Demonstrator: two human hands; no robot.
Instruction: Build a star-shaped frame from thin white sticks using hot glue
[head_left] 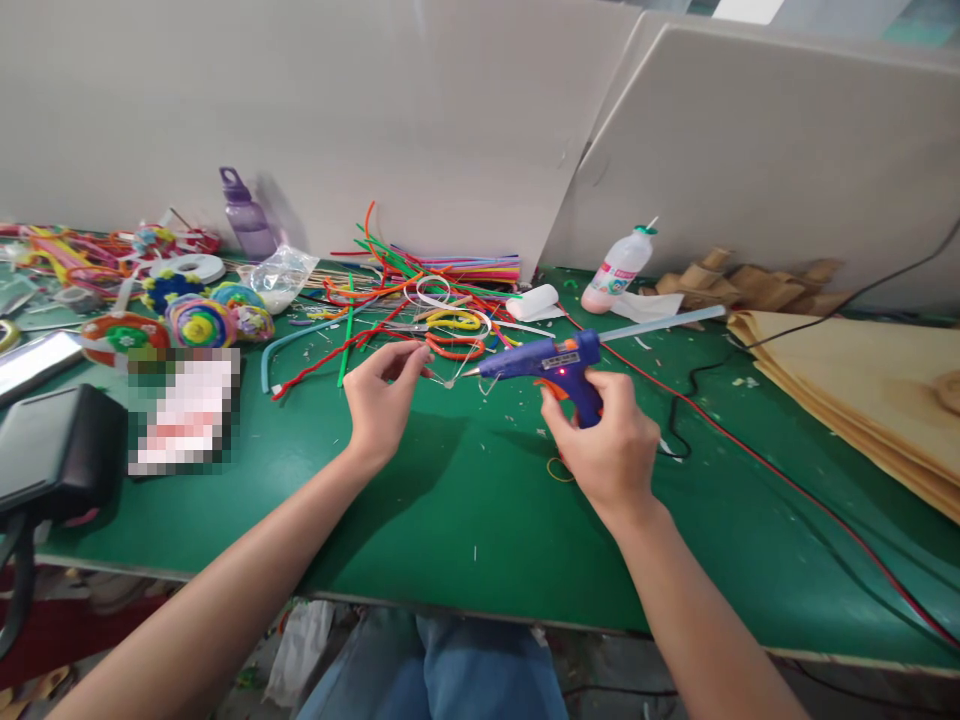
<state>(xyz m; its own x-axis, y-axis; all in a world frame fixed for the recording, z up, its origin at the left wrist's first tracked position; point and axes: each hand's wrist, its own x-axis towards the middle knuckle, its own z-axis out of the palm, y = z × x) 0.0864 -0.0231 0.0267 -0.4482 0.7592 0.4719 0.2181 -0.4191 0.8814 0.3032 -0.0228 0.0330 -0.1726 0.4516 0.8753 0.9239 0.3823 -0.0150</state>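
My right hand (604, 435) is wrapped round the grip of a blue hot glue gun (536, 358), its index finger at the orange trigger. A clear glue stick (664, 322) sticks out of the gun's back, and a small red light glows on its side. The nozzle points left, close to my left hand (386, 395). There, thumb and forefinger pinch a thin, pale wire-like piece (448, 383) right at the gun's tip; its exact kind is too small to make out. Behind the hands lie scissors with orange and yellow handles (455, 346).
Colourful pipe cleaners (420, 270) are heaped at the back. A purple water bottle (251, 220), a glue bottle (619, 268), decorated round crafts (199, 322) and a black box-shaped object (64, 450) stand around. Brown paper sheets (862, 375) lie right; a red cord (750, 465) crosses the green table (480, 530).
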